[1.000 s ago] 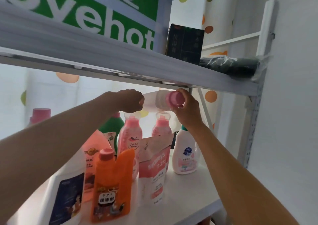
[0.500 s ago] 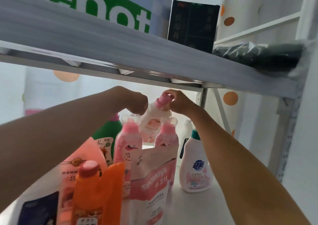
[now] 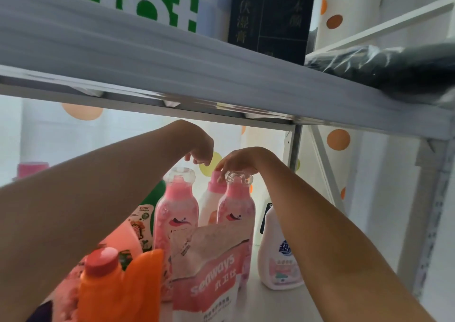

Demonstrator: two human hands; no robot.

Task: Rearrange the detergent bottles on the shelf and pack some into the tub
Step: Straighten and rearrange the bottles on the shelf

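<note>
A white bottle with a pink cap point(image 3: 209, 202) stands upright at the back of the lower shelf point(image 3: 275, 305), behind two pink bottles with clear caps point(image 3: 176, 206) point(image 3: 236, 208). My right hand point(image 3: 240, 160) reaches over them and its fingertips pinch the white bottle's pink cap. My left hand point(image 3: 200, 150) hovers just left of it, above the left pink bottle, fingers loosely curled and holding nothing. In front stand a pink "seaways" pouch point(image 3: 211, 272), an orange bottle point(image 3: 108, 292) and a small white bottle point(image 3: 280, 257) to the right.
A green bottle point(image 3: 158, 196) and a large peach bottle point(image 3: 123, 235) stand at the left behind my left arm. The upper shelf board point(image 3: 172, 58) hangs low over my hands, carrying a black box point(image 3: 270, 18) and a plastic-wrapped dark bundle point(image 3: 394, 68). A shelf post point(image 3: 294, 146) rises at right.
The white bottle went from lying sideways in both hands to standing upright behind the pink bottles. My left hand has let go of it and my right hand has followed the cap down.
</note>
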